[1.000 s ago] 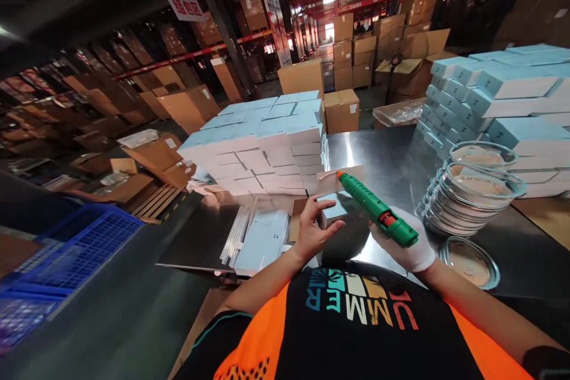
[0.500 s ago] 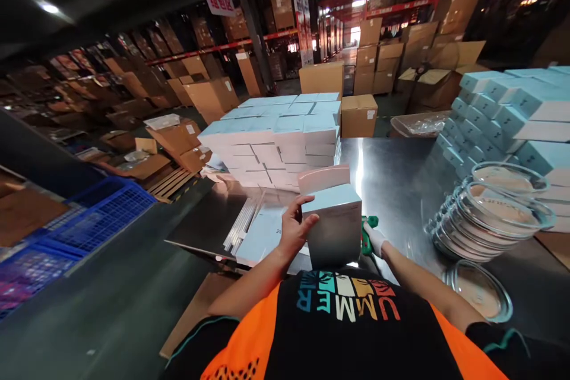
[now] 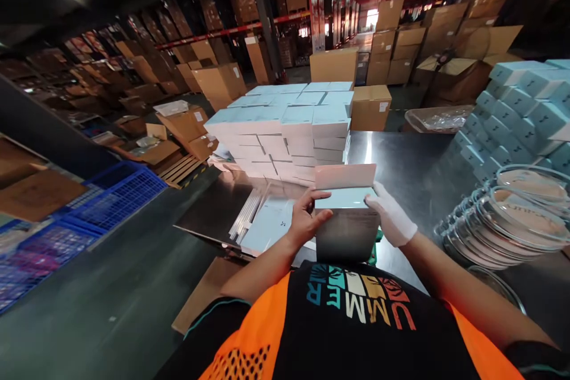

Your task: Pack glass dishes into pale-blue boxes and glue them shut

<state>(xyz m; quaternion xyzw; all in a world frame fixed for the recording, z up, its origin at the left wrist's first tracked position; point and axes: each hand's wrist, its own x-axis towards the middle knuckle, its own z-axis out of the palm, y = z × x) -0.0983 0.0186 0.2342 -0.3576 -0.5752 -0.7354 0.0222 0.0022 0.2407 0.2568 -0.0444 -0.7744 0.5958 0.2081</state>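
A light-blue and white cardboard box [image 3: 347, 237] stands close in front of my chest, its far flap [image 3: 345, 174] raised. My left hand [image 3: 308, 219], bare, grips the box's left side, with fingers over the top edge and the thumb on the near face. On my right hand [image 3: 393, 216] is a white glove; its fingers hold the top right edge of the box beside the flap. A green tool [image 3: 377, 242] shows only in part behind the box's lower right side. Left of the box lie a flat light-blue carton [image 3: 272, 222] and thin white strips [image 3: 246, 214].
Stacked blue and white boxes [image 3: 280, 136] stand at the table's far side, and more boxes [image 3: 516, 113] at the right. Clear round lidded containers [image 3: 507, 222] are piled near my right arm. The metal table [image 3: 396, 157] has its left edge above the floor, near blue crates [image 3: 116, 196].
My right hand has let go of the green tool and moved up to the top right edge of the box. My left hand keeps its grip. The view has shifted slightly.
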